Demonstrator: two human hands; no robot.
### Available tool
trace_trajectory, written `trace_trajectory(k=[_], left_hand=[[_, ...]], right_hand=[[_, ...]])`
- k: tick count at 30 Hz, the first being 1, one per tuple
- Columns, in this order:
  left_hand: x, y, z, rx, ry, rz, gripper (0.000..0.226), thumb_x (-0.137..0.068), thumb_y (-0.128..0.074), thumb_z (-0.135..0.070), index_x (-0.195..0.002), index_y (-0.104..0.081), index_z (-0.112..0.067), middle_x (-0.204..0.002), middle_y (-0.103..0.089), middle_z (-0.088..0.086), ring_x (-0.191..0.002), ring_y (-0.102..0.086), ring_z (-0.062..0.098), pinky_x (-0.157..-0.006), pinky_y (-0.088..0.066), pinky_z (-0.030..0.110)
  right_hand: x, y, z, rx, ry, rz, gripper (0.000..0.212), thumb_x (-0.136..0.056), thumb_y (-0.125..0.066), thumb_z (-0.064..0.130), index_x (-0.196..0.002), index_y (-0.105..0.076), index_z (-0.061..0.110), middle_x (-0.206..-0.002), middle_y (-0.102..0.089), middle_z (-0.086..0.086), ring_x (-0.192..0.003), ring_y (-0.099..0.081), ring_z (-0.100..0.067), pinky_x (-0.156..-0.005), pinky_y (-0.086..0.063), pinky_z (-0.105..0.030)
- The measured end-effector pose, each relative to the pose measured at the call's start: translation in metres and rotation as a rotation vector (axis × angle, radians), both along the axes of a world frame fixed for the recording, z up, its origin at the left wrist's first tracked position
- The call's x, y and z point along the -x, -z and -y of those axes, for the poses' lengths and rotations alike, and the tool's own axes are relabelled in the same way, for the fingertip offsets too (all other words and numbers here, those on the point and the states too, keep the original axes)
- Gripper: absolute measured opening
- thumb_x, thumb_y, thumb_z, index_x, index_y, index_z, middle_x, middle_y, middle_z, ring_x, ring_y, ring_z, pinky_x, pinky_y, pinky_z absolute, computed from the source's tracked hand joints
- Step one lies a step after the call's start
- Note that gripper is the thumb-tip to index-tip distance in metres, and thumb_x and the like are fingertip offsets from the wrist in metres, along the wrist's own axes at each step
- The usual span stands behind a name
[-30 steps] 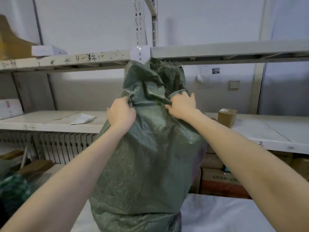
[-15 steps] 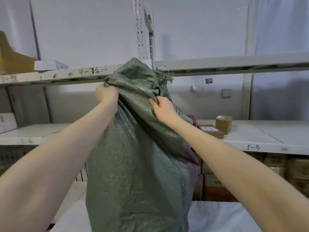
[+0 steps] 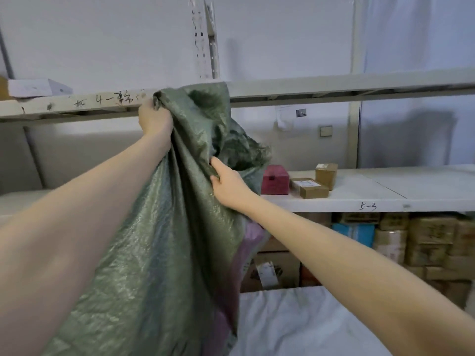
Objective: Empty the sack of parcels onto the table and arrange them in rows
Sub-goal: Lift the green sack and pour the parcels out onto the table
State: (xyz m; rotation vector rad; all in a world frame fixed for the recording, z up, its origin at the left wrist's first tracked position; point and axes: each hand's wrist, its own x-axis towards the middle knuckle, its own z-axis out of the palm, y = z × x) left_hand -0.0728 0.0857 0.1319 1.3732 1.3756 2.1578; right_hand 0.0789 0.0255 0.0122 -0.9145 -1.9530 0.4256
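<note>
A big green woven sack [image 3: 164, 253] stands on the white table [image 3: 303, 322] in front of me. My left hand [image 3: 154, 118] grips a bunch of the sack's cloth high up near its top. Lower and to the right, my right hand [image 3: 227, 183] pinches a fold of the sack beside its frayed open mouth [image 3: 241, 152]. Something pinkish-purple [image 3: 249, 242] shows along the sack's right edge. What is inside the sack is hidden.
A metal rack stands behind the table. Its middle shelf [image 3: 385, 188] carries a red box [image 3: 275, 179] and three small brown cartons [image 3: 313, 186]. Stacked cartons [image 3: 424, 240] fill the space under it. A white box [image 3: 36, 87] lies on the upper shelf at left.
My left hand has pulled the sack's top higher and to the left. My right hand has dropped lower on the cloth, and the mouth now flops open to the right.
</note>
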Motion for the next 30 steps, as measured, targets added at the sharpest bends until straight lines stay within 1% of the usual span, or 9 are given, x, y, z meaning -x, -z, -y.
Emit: trace_trajectory(k=[2, 9, 13, 15, 18, 20, 23, 27, 30], left_hand=[[-0.008, 0.021, -0.004, -0.008, 0.071, -0.048, 0.026, -0.090, -0.041, -0.006, -0.070, -0.049, -0.021, -0.070, -0.051, -0.002, -0.069, -0.043, 0.012, -0.061, -0.037, 0.020], [-0.010, 0.120, -0.020, 0.177, 0.108, -0.129, 0.018, -0.090, -0.044, -0.012, -0.082, -0.060, -0.009, -0.082, -0.064, 0.009, -0.077, -0.056, 0.019, -0.072, -0.045, 0.030], [-0.026, 0.154, -0.006, 0.218, 0.160, -0.211, 0.032, -0.096, -0.041, -0.007, -0.066, -0.046, -0.016, -0.065, -0.048, 0.002, -0.069, -0.044, 0.016, -0.059, -0.033, 0.026], [-0.041, 0.166, 0.000, 0.238, 0.162, -0.335, 0.027, -0.099, -0.041, -0.010, -0.075, -0.053, -0.009, -0.074, -0.057, 0.012, -0.075, -0.051, 0.026, -0.062, -0.032, 0.029], [-0.055, 0.193, 0.008, 0.306, 0.118, -0.506, 0.024, -0.101, -0.040, -0.016, -0.114, -0.053, -0.001, -0.108, -0.062, 0.020, -0.102, -0.057, 0.035, -0.074, -0.038, 0.031], [-0.060, 0.214, 0.010, 0.387, 0.093, -0.678, 0.029, -0.100, -0.041, -0.020, -0.127, -0.043, -0.009, -0.112, -0.062, 0.014, -0.106, -0.057, 0.037, -0.092, -0.040, 0.040], [-0.068, 0.242, 0.014, 0.486, 0.133, -1.010, 0.052, -0.097, -0.043, -0.030, -0.144, -0.023, -0.022, -0.120, -0.061, 0.011, -0.119, -0.051, 0.035, -0.111, -0.013, 0.064], [-0.088, 0.264, 0.024, 0.458, 0.122, -1.484, 0.051, -0.095, -0.033, -0.055, -0.143, -0.032, -0.037, -0.131, -0.053, 0.006, -0.131, -0.042, 0.028, -0.108, 0.001, 0.071], [-0.104, 0.288, 0.029, 0.461, 0.089, -1.763, 0.047, -0.094, -0.035, -0.055, -0.136, -0.046, -0.036, -0.134, -0.048, 0.006, -0.135, -0.035, 0.024, -0.106, 0.004, 0.072]], right_hand=[[-0.001, 0.022, -0.006, 0.056, 0.041, -0.034, 0.041, -0.100, -0.036, 0.004, -0.139, -0.044, 0.013, -0.138, -0.052, -0.011, -0.126, -0.047, -0.026, -0.092, -0.030, -0.014], [-0.008, 0.091, -0.023, 0.302, 0.155, 0.053, 0.029, -0.101, -0.036, 0.014, -0.122, -0.054, 0.005, -0.123, -0.058, -0.019, -0.113, -0.055, -0.034, -0.084, -0.040, -0.027], [-0.018, 0.119, -0.028, 0.375, 0.235, 0.091, 0.025, -0.101, -0.036, 0.016, -0.115, -0.052, 0.003, -0.118, -0.058, -0.020, -0.106, -0.056, -0.034, -0.077, -0.038, -0.027], [-0.028, 0.130, -0.031, 0.430, 0.278, 0.088, 0.016, -0.100, -0.035, 0.014, -0.106, -0.048, 0.005, -0.105, -0.056, -0.017, -0.095, -0.054, -0.031, -0.073, -0.038, -0.030], [-0.050, 0.143, -0.031, 0.471, 0.360, 0.031, 0.006, -0.099, -0.036, 0.010, -0.100, -0.040, 0.006, -0.087, -0.047, -0.008, -0.085, -0.049, -0.027, -0.062, -0.036, -0.032], [-0.064, 0.152, -0.030, 0.492, 0.410, -0.015, 0.016, -0.098, -0.038, 0.009, -0.112, -0.040, 0.002, -0.093, -0.051, -0.013, -0.084, -0.050, -0.027, -0.058, -0.035, -0.032], [-0.082, 0.172, -0.031, 0.501, 0.504, -0.069, 0.031, -0.097, -0.045, 0.011, -0.124, -0.035, 0.000, -0.115, -0.051, -0.022, -0.096, -0.053, -0.031, -0.073, -0.042, -0.037], [-0.096, 0.202, -0.023, 0.459, 0.645, -0.079, 0.037, -0.094, -0.053, 0.011, -0.122, -0.031, 0.002, -0.126, -0.038, -0.021, -0.100, -0.053, -0.038, -0.076, -0.043, -0.041], [-0.108, 0.217, -0.016, 0.301, 0.821, 0.155, 0.052, -0.083, -0.070, 0.017, -0.119, -0.034, 0.006, -0.125, -0.037, -0.016, -0.100, -0.056, -0.035, -0.068, -0.046, -0.039]])
